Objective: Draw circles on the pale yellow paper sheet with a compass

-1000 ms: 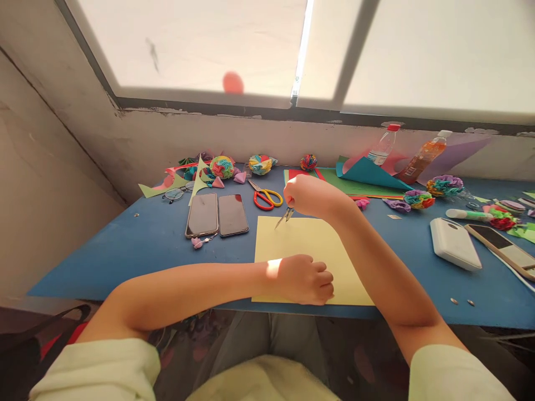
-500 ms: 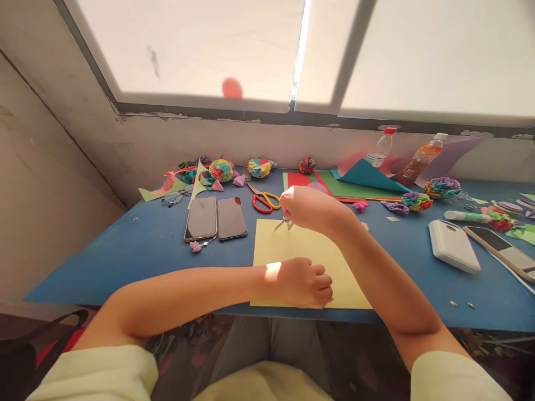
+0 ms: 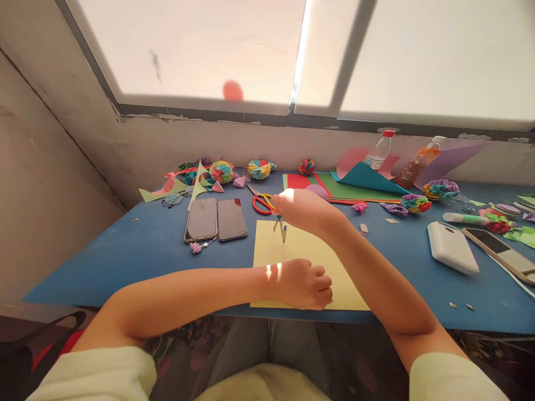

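A sheet of yellow paper [image 3: 267, 245] lies at the front edge of the blue table. My left hand [image 3: 305, 284] rests on its lower part with the fingers curled in, the palm side hidden. Over the upper part of the sheet, my right hand [image 3: 298, 209] pinches the top of a drawing compass [image 3: 284, 234]. The compass legs point down, slightly apart, one of them with a blue fitting. Just behind this hand lie scissors [image 3: 262, 205] with red and yellow handles, partly covered by the fingers. Two phones [image 3: 201, 218] lie side by side left of the paper.
Paper flower balls [image 3: 259, 168], coloured sheets [image 3: 355, 186] and two bottles [image 3: 420, 161] line the wall side. Eyeglasses [image 3: 173, 198] lie at the back left. On the right are an eraser [image 3: 363, 228], a white power bank [image 3: 452, 248], a glue stick [image 3: 465, 218] and another phone [image 3: 501, 250].
My right hand has shifted a little to the left and turned the compass, so more of its legs now shows. The eraser has come into view. My left hand stays in place.
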A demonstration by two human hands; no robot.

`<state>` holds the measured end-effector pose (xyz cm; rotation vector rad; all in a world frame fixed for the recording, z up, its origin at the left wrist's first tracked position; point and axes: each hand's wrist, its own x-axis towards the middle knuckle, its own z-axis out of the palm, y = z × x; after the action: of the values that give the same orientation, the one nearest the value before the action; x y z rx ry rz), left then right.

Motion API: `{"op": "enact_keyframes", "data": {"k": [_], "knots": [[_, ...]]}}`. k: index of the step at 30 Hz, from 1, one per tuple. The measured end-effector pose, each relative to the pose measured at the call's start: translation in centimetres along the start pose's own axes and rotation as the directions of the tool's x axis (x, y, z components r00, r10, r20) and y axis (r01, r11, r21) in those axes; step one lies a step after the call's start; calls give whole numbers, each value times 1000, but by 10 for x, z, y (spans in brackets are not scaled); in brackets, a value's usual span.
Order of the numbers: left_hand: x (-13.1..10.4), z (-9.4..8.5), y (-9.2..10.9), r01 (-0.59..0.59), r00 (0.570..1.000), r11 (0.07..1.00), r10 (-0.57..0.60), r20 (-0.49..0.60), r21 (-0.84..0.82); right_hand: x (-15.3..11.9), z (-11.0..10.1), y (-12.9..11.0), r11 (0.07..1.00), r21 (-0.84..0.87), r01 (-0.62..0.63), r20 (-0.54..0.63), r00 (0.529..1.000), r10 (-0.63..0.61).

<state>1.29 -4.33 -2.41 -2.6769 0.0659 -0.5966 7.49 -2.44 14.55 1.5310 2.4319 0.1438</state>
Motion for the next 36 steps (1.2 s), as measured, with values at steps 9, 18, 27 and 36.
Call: {"op": "enact_keyframes", "data": {"k": [9, 18, 27, 36], "knots": [[-1, 2, 0, 8, 998, 1000, -7, 66, -23, 1, 2, 1, 999, 38, -10, -21, 1000, 11], [1, -1, 0, 19, 997, 999, -16, 72, -33, 4, 5, 3, 998, 62, -4, -43, 999, 7], [0, 1, -1, -7, 998, 1000, 7, 58, -5, 14, 10, -1, 1000, 15, 5, -75, 997, -4], [2, -2, 0, -6, 999, 1000, 6, 52, -5, 32, 22, -4, 995, -102, -18, -180, 984, 0]]}}
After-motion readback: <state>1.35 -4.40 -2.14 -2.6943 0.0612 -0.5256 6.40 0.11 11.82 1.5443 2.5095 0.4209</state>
